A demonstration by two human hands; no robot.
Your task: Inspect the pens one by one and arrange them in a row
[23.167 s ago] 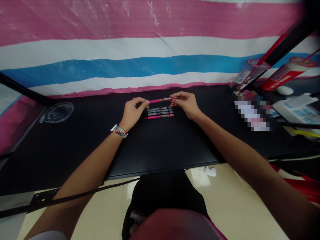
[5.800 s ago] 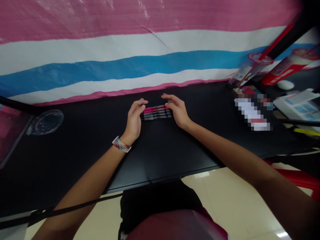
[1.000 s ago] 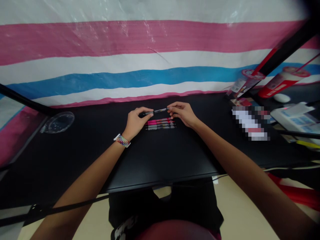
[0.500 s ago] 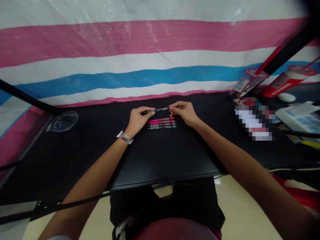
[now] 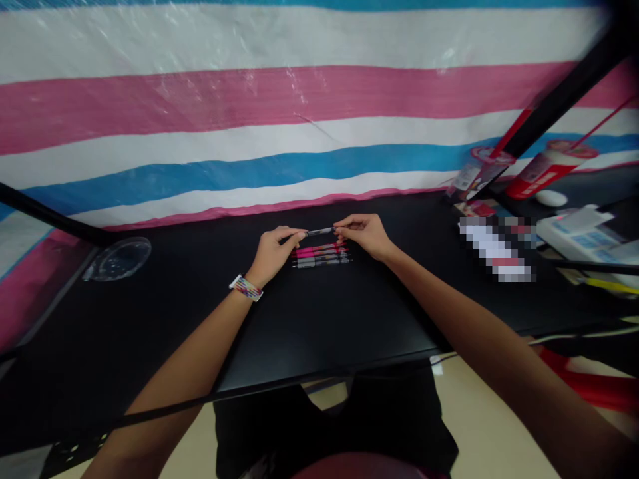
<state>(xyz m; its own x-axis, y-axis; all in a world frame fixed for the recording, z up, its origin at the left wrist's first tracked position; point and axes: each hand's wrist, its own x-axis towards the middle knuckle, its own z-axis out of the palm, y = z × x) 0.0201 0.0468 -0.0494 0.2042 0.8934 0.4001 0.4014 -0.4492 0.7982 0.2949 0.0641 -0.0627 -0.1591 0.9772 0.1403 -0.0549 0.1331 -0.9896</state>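
A dark pen [image 5: 320,232] lies level between my hands, just behind a row of pens. My left hand [image 5: 277,253] pinches its left end between thumb and fingers. At its other end, my right hand [image 5: 365,236] has closed thumb and fingertips on the pen. In front of it several pens lie side by side on the black table: pink ones [image 5: 319,252] at the back and grey ones [image 5: 322,263] nearest me. A colourful woven band circles my left wrist.
On the left stands a clear plastic lid or dish [image 5: 120,259]. To the right are a clear cup [image 5: 480,174], a red and white cup [image 5: 551,169], a white rounded object [image 5: 551,198] and several boxes. A striped sheet [image 5: 279,100] hangs behind the black table [image 5: 319,332].
The view has tilted up slightly, so the scene sits lower. Both hands keep hold of the pen, which is now close behind the row.
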